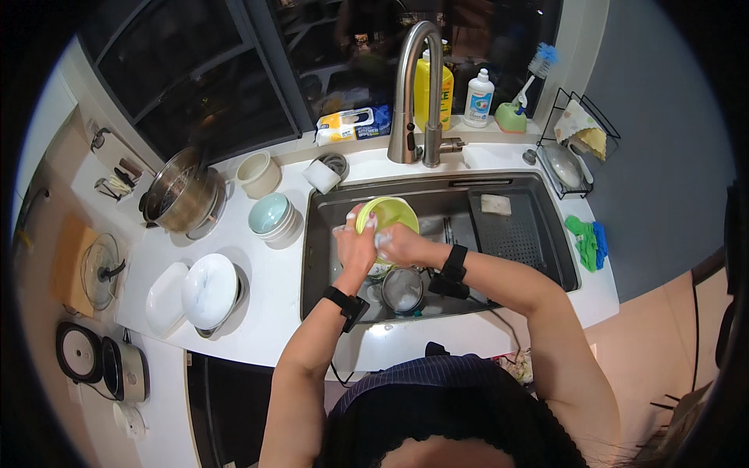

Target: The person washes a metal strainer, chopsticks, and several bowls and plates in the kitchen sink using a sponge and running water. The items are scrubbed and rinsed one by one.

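Over the left part of the sink (319, 257), my left hand (357, 248) grips a yellow-green bowl (404, 207) by its left side, thumb at the rim. The bowl is tilted, and its rim looks doubled, so a second one may be nested with it. My right hand (401, 243) presses at the bowl's near inner side, fingers curled. White suds cover the fingers of both hands; whether the right one holds a sponge is hidden. Just below them in the basin lies a round container (402, 289) with cloudy water. Chopsticks (449, 231) stand behind my right wrist.
A tall faucet (404, 105) rises behind the basin. On the right, a perforated drain tray (515, 245) bears a pale sponge (495, 205). Left on the counter stand stacked bowls (270, 213), a white plate (209, 289) and a steel pot (181, 196). Green cloth (582, 240) lies at the right edge.
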`<state>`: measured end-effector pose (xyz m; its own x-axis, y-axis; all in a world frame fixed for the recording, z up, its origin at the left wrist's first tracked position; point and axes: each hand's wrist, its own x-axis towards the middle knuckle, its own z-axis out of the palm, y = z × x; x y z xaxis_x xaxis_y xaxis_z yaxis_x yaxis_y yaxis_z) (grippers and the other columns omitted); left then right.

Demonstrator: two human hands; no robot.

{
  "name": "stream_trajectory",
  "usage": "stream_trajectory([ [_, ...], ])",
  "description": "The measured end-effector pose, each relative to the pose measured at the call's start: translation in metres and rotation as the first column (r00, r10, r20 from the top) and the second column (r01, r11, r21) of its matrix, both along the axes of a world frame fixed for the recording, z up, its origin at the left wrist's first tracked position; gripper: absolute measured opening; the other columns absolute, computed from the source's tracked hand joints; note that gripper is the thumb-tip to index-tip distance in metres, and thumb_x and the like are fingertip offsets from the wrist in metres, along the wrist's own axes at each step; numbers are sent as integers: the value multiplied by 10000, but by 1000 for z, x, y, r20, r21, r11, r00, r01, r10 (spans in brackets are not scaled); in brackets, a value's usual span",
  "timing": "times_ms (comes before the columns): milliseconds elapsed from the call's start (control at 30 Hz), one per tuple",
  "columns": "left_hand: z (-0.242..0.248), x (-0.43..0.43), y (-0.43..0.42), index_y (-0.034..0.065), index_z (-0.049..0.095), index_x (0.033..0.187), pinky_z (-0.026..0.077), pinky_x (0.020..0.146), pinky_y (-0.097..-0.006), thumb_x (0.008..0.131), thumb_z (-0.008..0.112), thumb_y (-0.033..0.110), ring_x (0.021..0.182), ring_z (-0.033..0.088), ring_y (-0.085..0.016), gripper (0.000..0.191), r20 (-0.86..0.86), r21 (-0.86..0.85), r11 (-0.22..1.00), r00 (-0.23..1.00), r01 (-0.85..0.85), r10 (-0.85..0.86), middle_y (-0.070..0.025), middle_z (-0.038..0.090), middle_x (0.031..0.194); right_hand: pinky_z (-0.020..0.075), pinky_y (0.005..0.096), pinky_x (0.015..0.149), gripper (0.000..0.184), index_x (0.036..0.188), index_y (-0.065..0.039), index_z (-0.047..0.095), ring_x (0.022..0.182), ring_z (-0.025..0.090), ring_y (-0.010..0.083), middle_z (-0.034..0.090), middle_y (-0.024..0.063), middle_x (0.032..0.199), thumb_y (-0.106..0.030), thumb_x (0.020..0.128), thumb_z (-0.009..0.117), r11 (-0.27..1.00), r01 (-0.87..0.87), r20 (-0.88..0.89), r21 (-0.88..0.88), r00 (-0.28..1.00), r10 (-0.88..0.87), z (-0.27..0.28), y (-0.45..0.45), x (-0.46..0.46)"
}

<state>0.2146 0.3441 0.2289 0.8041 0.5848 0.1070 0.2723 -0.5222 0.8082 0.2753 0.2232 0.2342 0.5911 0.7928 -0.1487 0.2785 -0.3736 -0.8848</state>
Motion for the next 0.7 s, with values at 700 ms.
stream_trajectory([
  [700, 14, -9, 43, 118, 510, 1194, 502, 754, -505, 910, 228, 520, 988, 585, -304, 566, 26, -985, 175, 997, 12, 75, -132, 573, 1139, 413, 389, 797, 486, 1150, -188, 540, 996, 479, 294, 487, 60, 1226, -71, 681, 595, 972, -209, 968, 105, 244, -52, 61, -37, -25],
])
